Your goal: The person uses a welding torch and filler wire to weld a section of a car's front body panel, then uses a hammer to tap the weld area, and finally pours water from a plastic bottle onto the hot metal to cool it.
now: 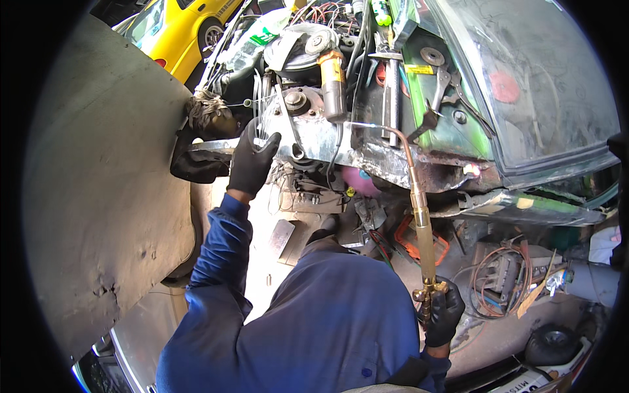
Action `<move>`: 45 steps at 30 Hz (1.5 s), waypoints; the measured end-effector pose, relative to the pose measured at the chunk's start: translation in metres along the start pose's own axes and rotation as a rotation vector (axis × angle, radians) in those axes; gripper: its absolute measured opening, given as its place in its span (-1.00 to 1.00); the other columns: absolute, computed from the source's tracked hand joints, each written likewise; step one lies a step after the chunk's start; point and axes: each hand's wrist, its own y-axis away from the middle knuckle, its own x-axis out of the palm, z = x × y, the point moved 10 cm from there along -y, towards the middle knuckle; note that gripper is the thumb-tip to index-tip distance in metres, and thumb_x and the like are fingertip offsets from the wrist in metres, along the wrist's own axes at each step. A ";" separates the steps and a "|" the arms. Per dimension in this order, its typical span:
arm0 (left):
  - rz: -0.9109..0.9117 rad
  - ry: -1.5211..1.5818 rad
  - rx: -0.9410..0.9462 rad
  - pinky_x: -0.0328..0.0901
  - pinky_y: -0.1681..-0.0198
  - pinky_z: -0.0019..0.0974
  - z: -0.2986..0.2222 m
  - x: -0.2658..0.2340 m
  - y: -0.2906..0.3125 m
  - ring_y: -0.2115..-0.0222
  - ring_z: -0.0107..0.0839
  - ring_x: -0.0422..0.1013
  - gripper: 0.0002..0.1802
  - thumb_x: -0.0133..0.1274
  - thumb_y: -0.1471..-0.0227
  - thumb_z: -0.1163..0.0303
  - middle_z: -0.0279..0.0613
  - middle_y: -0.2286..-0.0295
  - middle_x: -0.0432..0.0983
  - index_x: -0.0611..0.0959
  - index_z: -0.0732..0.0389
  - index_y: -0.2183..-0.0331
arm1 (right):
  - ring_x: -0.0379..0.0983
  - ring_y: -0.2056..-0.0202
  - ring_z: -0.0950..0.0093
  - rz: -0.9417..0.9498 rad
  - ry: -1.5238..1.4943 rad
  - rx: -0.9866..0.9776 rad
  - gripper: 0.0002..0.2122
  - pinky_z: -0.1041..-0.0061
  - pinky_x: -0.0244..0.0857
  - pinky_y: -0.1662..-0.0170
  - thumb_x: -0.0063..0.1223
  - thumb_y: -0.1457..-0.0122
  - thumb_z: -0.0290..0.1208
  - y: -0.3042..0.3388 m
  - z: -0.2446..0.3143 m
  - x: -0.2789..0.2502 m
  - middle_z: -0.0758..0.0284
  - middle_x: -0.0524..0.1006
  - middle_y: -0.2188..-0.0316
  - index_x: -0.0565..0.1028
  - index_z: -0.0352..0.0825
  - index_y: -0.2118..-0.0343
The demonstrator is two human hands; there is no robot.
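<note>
My right hand (445, 318), in a black glove, is wrapped round the valve end of a brass gas torch (422, 229). The torch's bent copper neck points left over the car's engine bay, and a small pale flame burns at the tip. My left hand (251, 160), also gloved in black, is raised by the fender edge with thumb and fingers apart. Thin pale wires show just behind its fingertips; I cannot tell if they touch. An orange and grey angle grinder (333, 85) lies on the inner fender, beside a long wrench (288, 118).
A hammer (391, 92) and locking pliers (442, 85) lie near the windshield (524, 78). A plastic bottle (255, 42) sits over the engine. A big metal panel (118, 177) stands at left. Coiled hoses (501, 281) and a gas cylinder (590, 281) are on the right.
</note>
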 end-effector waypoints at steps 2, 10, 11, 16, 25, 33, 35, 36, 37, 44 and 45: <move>0.040 -0.233 0.103 0.37 -0.10 -0.01 0.013 -0.003 -0.020 -0.01 0.14 0.47 -0.36 0.29 -0.14 0.21 0.22 0.04 0.54 0.49 0.28 -0.17 | 0.49 0.44 0.67 0.008 0.031 -0.019 -0.52 0.61 0.38 0.39 0.22 -0.39 -0.09 -0.007 0.007 0.023 0.34 0.62 0.34 0.52 -0.52 -0.04; 0.171 -0.535 0.286 0.37 0.03 0.04 0.031 0.017 -0.057 0.11 0.08 0.48 -0.29 0.31 -0.08 0.16 0.08 0.15 0.57 0.51 0.21 -0.21 | 0.50 0.36 0.68 -0.034 0.003 0.057 -0.49 0.63 0.39 0.29 0.24 -0.37 -0.08 -0.016 0.016 0.091 0.33 0.66 0.25 0.51 -0.50 -0.10; 0.181 -0.508 0.298 0.37 0.02 0.04 0.029 0.017 -0.057 0.11 0.08 0.47 -0.27 0.32 -0.09 0.16 0.08 0.15 0.57 0.50 0.22 -0.21 | 0.50 0.28 0.67 -0.034 0.032 0.069 -0.47 0.61 0.41 0.20 0.25 -0.36 -0.07 -0.017 0.014 0.096 0.33 0.65 0.20 0.50 -0.49 -0.13; 0.182 -0.468 0.340 0.35 -0.06 0.04 0.019 0.014 -0.053 0.02 0.14 0.45 -0.21 0.36 -0.07 0.22 0.17 0.02 0.52 0.45 0.28 -0.25 | 0.52 0.15 0.64 -0.051 -0.030 0.041 -0.49 0.56 0.44 0.08 0.25 -0.37 -0.12 -0.024 0.008 0.121 0.34 0.63 0.13 0.49 -0.48 -0.14; 0.141 -0.528 0.400 0.34 -0.17 0.05 0.000 0.013 -0.040 -0.13 0.17 0.41 -0.12 0.38 -0.06 0.20 0.20 -0.15 0.45 0.38 0.30 -0.30 | 0.53 0.17 0.61 -0.015 -0.016 0.059 -0.55 0.55 0.42 0.09 0.19 -0.40 -0.22 -0.019 0.009 0.112 0.31 0.62 0.13 0.47 -0.49 -0.16; -0.032 -0.546 0.467 0.22 -0.28 0.07 -0.076 0.003 0.005 -0.20 0.10 0.34 -0.19 0.38 -0.07 0.26 0.15 -0.14 0.46 0.43 0.31 -0.27 | 0.41 0.29 0.77 0.059 -0.036 0.025 -0.56 0.68 0.34 0.23 0.21 -0.40 -0.26 -0.010 0.013 0.083 0.41 0.61 0.17 0.46 -0.44 -0.20; -0.058 -0.406 0.448 0.25 -0.25 0.01 -0.098 0.011 0.035 -0.16 0.04 0.39 -0.31 0.33 -0.11 0.42 0.12 -0.11 0.50 0.47 0.29 -0.23 | 0.43 0.27 0.75 0.091 -0.060 0.005 -0.55 0.67 0.36 0.21 0.21 -0.40 -0.23 -0.010 0.016 0.080 0.41 0.61 0.17 0.47 -0.43 -0.20; 0.080 -0.213 0.346 0.29 -0.22 -0.04 -0.099 0.026 0.047 -0.13 -0.03 0.42 -0.37 0.28 -0.16 0.43 0.07 -0.07 0.53 0.48 0.28 -0.23 | 0.43 0.25 0.75 0.098 -0.056 0.009 -0.55 0.67 0.37 0.19 0.22 -0.40 -0.22 -0.011 0.017 0.078 0.40 0.61 0.17 0.47 -0.43 -0.19; 0.212 -0.012 0.235 0.33 -0.18 -0.08 -0.100 0.042 0.060 -0.10 -0.09 0.46 -0.42 0.23 -0.21 0.44 0.02 -0.04 0.56 0.49 0.28 -0.22 | 0.47 0.20 0.69 0.123 -0.047 0.021 -0.54 0.62 0.39 0.13 0.21 -0.40 -0.20 -0.013 0.017 0.080 0.37 0.62 0.14 0.47 -0.45 -0.18; 0.745 0.968 -0.428 0.50 0.19 -0.36 -0.142 0.123 0.140 0.23 -0.49 0.58 -0.60 0.08 -0.36 0.25 -0.17 0.15 0.64 0.58 0.33 -0.07 | 0.53 0.03 0.49 0.359 0.172 -0.189 -0.35 0.41 0.41 -0.08 0.13 -0.39 0.07 -0.032 0.040 0.126 0.22 0.61 0.05 0.45 -0.55 -0.18; 0.665 0.983 -0.452 0.50 0.21 -0.37 -0.140 0.121 0.136 0.24 -0.49 0.58 -0.60 0.08 -0.36 0.22 -0.18 0.18 0.64 0.59 0.33 -0.04 | 0.53 0.02 0.48 0.379 0.157 -0.199 -0.34 0.41 0.41 -0.09 0.13 -0.39 0.09 -0.036 0.040 0.137 0.21 0.60 0.03 0.45 -0.55 -0.18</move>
